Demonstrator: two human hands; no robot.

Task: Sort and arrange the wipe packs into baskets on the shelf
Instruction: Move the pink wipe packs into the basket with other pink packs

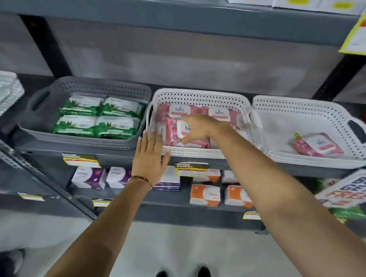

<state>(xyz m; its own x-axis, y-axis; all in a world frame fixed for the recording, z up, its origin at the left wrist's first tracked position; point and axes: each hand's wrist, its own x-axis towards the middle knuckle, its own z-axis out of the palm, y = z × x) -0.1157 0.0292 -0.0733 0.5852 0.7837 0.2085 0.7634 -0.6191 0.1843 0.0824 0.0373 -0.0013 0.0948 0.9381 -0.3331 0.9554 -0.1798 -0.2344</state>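
Pink wipe packs point(186, 136) in white basket point(202, 97)

On the grey shelf point(99, 155) stand 3 baskets side by side. The grey basket point(88, 87) holds 4 green wipe packs point(98, 116). The right hand point(197, 128) rests on pink packs point(177, 135) in the middle white basket point(202, 95), fingers spread. The left hand point(149, 157) lies flat against its front rim. The right white basket point(316, 109) holds 1 pink pack point(318, 144).
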